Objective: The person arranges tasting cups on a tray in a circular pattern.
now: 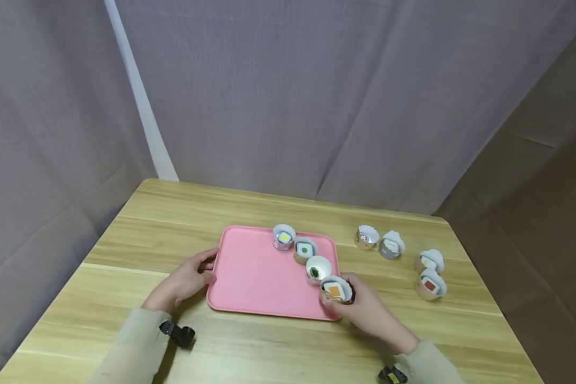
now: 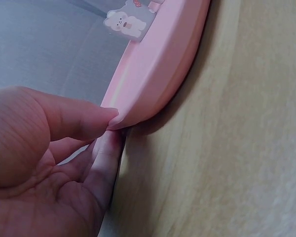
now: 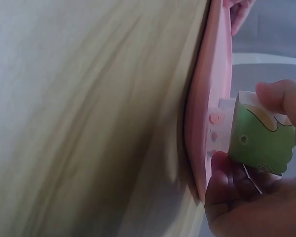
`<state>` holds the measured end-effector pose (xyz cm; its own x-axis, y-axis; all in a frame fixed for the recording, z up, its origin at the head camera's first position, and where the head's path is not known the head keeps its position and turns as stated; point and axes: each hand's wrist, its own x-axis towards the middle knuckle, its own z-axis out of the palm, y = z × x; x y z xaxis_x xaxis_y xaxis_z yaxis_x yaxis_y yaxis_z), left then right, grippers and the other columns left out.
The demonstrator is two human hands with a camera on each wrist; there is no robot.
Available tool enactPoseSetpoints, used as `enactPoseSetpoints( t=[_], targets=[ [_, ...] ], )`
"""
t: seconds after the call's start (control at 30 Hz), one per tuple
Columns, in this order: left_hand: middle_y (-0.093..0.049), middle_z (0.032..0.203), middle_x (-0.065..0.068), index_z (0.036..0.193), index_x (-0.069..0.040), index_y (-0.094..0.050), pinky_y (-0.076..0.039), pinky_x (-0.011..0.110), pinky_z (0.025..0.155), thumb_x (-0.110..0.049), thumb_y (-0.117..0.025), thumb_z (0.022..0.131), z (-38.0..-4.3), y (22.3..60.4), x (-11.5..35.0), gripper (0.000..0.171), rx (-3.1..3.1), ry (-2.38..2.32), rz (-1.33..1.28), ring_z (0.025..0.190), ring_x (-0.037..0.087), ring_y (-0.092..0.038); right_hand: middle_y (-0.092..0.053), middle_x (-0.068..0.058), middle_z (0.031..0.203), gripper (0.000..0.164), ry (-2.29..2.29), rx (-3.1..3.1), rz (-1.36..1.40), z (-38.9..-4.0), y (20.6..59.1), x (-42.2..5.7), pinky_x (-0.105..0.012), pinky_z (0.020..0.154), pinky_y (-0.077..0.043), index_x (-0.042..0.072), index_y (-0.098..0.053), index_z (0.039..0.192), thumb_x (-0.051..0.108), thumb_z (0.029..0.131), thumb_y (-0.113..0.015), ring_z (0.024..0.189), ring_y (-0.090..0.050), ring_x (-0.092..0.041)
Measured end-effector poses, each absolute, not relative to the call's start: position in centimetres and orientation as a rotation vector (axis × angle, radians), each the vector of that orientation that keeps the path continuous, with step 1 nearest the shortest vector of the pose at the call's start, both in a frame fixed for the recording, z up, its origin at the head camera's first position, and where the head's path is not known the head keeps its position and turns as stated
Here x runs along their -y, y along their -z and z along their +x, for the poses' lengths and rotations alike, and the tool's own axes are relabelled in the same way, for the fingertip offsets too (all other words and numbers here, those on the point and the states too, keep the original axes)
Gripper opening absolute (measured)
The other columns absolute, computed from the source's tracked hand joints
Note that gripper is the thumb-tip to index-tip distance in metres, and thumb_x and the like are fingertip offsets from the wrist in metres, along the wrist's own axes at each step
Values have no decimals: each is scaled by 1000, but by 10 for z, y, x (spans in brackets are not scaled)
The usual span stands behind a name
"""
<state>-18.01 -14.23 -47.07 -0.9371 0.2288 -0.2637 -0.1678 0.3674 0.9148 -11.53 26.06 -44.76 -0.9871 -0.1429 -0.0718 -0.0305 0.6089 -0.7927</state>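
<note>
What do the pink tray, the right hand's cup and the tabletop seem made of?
Pink tray: probably plastic, smooth, satin finish; even colour, rounded rim.
Cup: likely paper, fairly matte; thin wall, printed pattern, scalloped edge.
Tabletop: wood or printed laminate, slight sheen; visible grain fits either.

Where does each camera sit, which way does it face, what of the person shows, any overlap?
Head: on the head, looking forward and down at the pink tray and table; left hand, right hand and both sleeves show.
Left wrist: facing the left hand pinching the tray's edge; only that hand shows.
Right wrist: facing the right hand holding a green cup; part of the left hand shows at top.
Shared by both wrist views: tray, table, left hand.
</note>
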Motion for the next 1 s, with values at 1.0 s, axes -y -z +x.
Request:
enactPoseSetpoints(
  t=[1.0],
  targets=[
    [-55, 126, 13, 149, -14, -37, -44, 41, 92, 0, -57, 91, -180, 472, 142, 63, -2305, -1580, 45, 114, 27, -52, -61, -1, 93, 53, 1156, -2869, -119, -111, 457, -212, -32, 73, -48, 11, -53, 105, 32, 70, -87, 81, -55, -11]
  ],
)
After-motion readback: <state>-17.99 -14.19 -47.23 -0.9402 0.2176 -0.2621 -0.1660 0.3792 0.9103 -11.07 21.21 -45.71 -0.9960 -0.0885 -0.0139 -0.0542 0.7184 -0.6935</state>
